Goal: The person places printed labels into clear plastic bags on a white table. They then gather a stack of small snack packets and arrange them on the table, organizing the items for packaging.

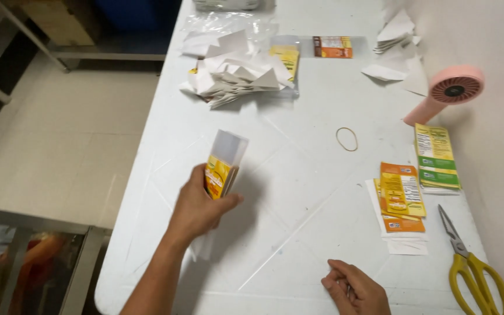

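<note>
two bare hands, left hand (pixel 196 210) at 7 o'clock, right hand (pixel 354 289) at 5 o'clock, left forearm uncovered, no sleeves, gloves or rings visible

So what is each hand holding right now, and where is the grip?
Left hand grips the clear packet by its lower end; right hand is curled, contents unclear.

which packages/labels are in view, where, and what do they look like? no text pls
Clear sleeve with yellow-orange label: upright in left hand, table centre-left.
Orange-yellow label stack: right side, rectangular, on white sheets.
Yellow-green label stack: by the right edge, below pink fan.
Orange-white packet: far centre, flat.
Yellow packet: beside white paper pile.
</note>
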